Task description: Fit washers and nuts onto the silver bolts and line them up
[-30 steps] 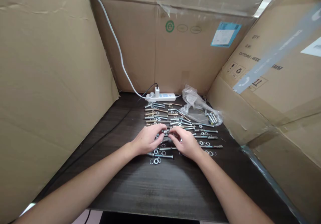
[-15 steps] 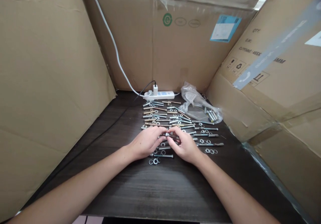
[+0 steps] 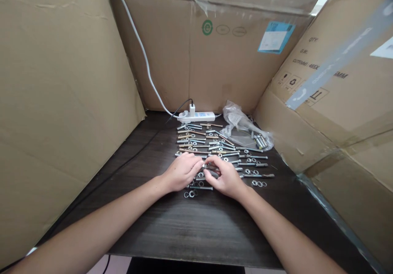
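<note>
My left hand (image 3: 181, 171) is closed, its thumb and fingers pressed together around a bolt that they mostly hide. At its fingertips shows a small shiny metal nut (image 3: 204, 166). From the other side, my right hand (image 3: 224, 176) pinches at this nut with curled thumb and index finger. The hands nearly touch, just above the rows of hardware. Below them lie a silver bolt (image 3: 201, 188), a loose nut (image 3: 192, 193) and a thin ring washer (image 3: 186, 195). Several bolts beneath the hands are partly covered.
Silver and brass-coloured bolts (image 3: 193, 151) with nuts and washers lie in rows on the dark table (image 3: 172, 233). Behind them are a white power strip (image 3: 201, 116) with a black cable and a clear plastic bag (image 3: 236, 118) with metal parts. Cardboard walls (image 3: 227, 69) enclose three sides.
The fingers of my left hand have closed further over the piece, and less of the nut shows. My right fingers have shifted slightly around it. The view has moved a little.
</note>
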The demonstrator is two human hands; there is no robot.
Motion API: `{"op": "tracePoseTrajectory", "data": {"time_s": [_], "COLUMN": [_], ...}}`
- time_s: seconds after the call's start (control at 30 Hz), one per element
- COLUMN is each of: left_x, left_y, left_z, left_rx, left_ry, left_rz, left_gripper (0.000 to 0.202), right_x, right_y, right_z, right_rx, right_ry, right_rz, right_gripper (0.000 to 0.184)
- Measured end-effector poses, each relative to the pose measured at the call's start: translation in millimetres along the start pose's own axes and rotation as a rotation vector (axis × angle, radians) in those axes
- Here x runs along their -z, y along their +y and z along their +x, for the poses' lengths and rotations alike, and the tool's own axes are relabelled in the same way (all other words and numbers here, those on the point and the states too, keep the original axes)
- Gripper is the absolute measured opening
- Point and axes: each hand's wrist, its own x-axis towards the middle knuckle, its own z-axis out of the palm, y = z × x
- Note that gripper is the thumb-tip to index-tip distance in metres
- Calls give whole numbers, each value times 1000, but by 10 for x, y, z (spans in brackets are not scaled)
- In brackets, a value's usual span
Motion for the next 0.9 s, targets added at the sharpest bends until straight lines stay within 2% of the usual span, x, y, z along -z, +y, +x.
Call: {"op": "tracePoseTrajectory", "data": {"time_s": [0.13,0.3,0.5,0.9], "left_x": [56,81,73,103], "left_y": [23,-10,-44,85], "left_z": [-23,-5,14,-21], "left_rx": [-9,-75,-76,32], "left_ry": [29,-12,-41,-68], "left_rz": [-50,-38,-3,-75], "left_gripper": [18,19,20,18], "right_x": [30,42,36,-11], "right_y": [10,30,32,30], "right_z": [6,1,-2,-24], "right_rx": [-18,-29,-32,-30], "right_ry": [49,41,22,59], "right_rz": [10,71,120,127], "right_gripper": [13,12,14,15]}}
